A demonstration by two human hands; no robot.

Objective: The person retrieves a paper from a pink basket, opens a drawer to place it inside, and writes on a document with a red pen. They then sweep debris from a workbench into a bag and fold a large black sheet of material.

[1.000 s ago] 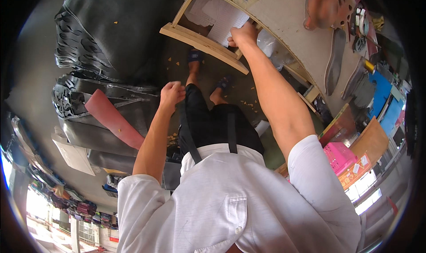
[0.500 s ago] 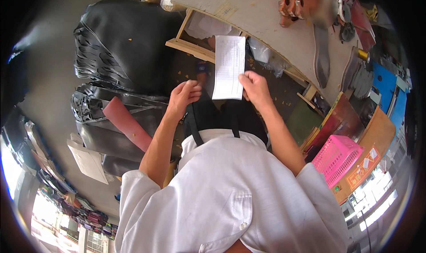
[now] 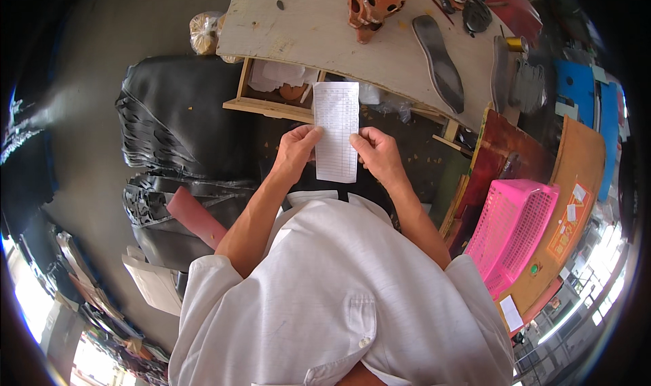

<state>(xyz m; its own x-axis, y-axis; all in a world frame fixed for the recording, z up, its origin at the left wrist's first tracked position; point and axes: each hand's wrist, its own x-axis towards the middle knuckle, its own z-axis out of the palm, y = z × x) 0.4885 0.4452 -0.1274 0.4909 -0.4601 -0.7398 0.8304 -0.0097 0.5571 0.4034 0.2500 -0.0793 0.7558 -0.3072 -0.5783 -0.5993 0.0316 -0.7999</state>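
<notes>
A narrow white sheet of paper printed with a ruled table is held upright in front of my body, its top end reaching the edge of the workbench. My left hand pinches its left edge between thumb and fingers. On the opposite edge, my right hand grips the paper the same way, the thumb lying on its face. Just beyond the sheet, an open wooden drawer under the bench holds white papers and a rounded brown piece.
The workbench carries a reddish-brown perforated holder and a dark insole shape. To the left lie folded black sheets with cut-outs and a red strip. At right stands a pink plastic basket near a brown board.
My left hand has come in from beside the paper and taken hold of its left edge. My right hand keeps its grip. The view has shifted, showing more of the bench.
</notes>
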